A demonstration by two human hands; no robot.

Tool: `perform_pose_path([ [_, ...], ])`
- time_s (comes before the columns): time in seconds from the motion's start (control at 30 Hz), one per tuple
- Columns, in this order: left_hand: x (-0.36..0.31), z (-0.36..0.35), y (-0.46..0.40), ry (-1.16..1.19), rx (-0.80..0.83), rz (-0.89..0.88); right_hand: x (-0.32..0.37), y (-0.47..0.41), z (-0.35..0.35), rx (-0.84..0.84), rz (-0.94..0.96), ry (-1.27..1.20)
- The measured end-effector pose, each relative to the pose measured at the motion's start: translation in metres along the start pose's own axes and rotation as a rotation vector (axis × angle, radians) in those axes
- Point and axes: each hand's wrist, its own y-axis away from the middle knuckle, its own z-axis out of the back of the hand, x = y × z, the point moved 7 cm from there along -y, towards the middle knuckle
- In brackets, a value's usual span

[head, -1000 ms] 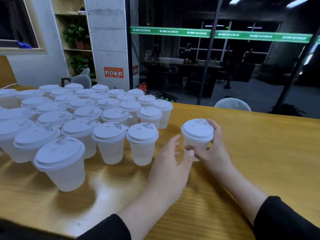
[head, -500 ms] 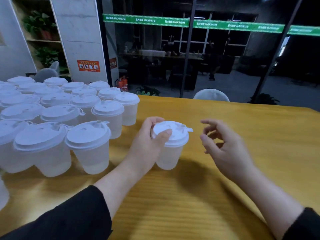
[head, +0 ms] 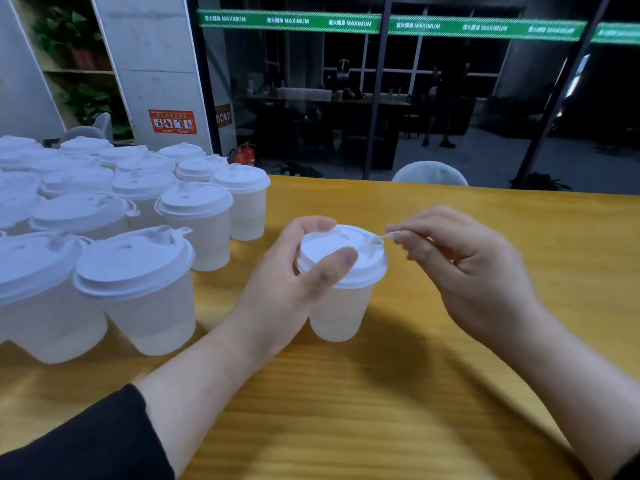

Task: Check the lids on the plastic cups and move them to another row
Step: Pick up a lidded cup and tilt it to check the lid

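Note:
A translucent plastic cup (head: pixel 337 313) with a white lid (head: pixel 341 252) stands alone on the yellow wooden table (head: pixel 433 393), right of the main group. My left hand (head: pixel 294 282) wraps the cup's left side, thumb pressing on top of the lid. My right hand (head: pixel 464 268) pinches the lid's small plug tab (head: pixel 388 236) at the right rim between thumb and forefinger. Several lidded cups (head: pixel 138 268) stand in rows to the left.
The cup rows fill the table's left part, nearest one (head: pixel 202 220) a hand's width from my left hand. Bare tabletop lies to the right and in front. A pale chair back (head: pixel 429 173) rises behind the far table edge, before a glass wall.
The cup passed from my right hand to my left. My right hand let go, then closed on the lid's tab. The camera view shifted right, pushing the cup rows leftward.

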Motion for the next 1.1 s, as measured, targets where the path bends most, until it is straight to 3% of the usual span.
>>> perform_pose_path([
  [0.2, 0.000, -0.002, 0.000, -0.005, 0.037, -0.012, 0.016, 0.001, 0.001, -0.084, 0.007, 0.002],
  [0.73, 0.003, -0.005, -0.001, 0.015, 0.074, -0.007, 0.020, 0.005, 0.004, 0.168, 0.126, 0.251],
  [0.97, 0.004, -0.003, -0.001, 0.014, 0.081, 0.002, 0.020, 0.005, 0.002, 0.148, 0.048, 0.209],
  [1.1, 0.008, -0.004, 0.002, -0.046, 0.208, 0.047, 0.021, 0.006, 0.005, 0.103, -0.018, 0.143],
])
